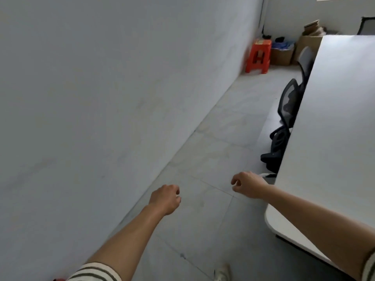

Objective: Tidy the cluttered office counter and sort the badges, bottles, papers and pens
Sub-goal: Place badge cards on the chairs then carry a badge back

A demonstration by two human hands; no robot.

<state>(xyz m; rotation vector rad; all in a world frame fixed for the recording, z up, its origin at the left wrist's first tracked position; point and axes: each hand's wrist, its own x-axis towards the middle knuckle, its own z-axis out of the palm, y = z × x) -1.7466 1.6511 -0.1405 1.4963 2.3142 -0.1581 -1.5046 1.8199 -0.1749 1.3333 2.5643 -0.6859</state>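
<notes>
Both my arms reach forward over a grey tiled floor. My left hand (166, 197) hangs in the air with its fingers loosely curled and holds nothing. My right hand (247, 184) is just left of the near corner of a white table (332, 138), fingers also loosely curled and holding nothing. No badges, bottles, papers or pens show in this view. The table top in view is bare.
A plain wall (101, 98) runs along the left. Black office chairs (288, 110) stand against the table's left edge. At the far end are an orange plastic stool (258, 56) and cardboard boxes (284, 53). My shoe (222, 273) shows at the bottom.
</notes>
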